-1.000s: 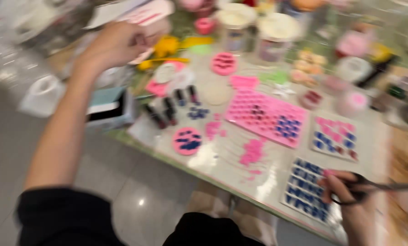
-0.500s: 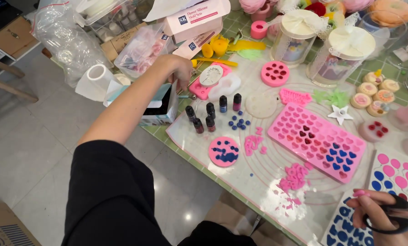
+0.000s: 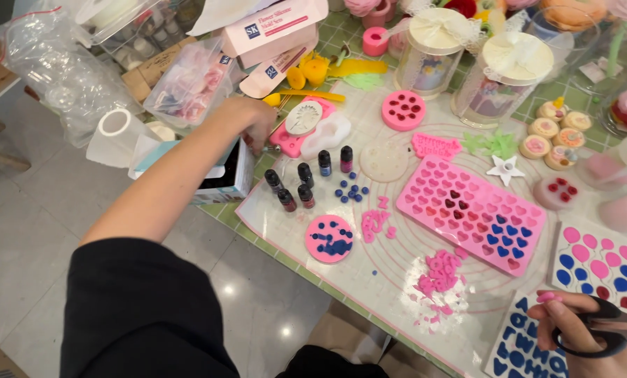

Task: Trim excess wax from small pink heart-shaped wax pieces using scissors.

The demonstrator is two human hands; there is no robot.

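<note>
While the left hand (image 3: 247,122) reaches far left, fingers curled beside a white box (image 3: 222,178), the right hand (image 3: 583,329) grips black-handled scissors (image 3: 604,332) near right. On the surface (image 3: 285,255), the long pink silicone heart mould (image 3: 471,210) looks only partly filled; loose pink pieces (image 3: 439,273) lie near it.

At twelve o'clock of the left hand (image 3: 247,124), two long pale-pink cartons (image 3: 275,28) with small blue square labels lie stacked. At nine o'clock sits a clear bag of pink pieces (image 3: 191,84). At seven o'clock, touching the wrist, stands an open white-and-teal box (image 3: 219,175).
</note>
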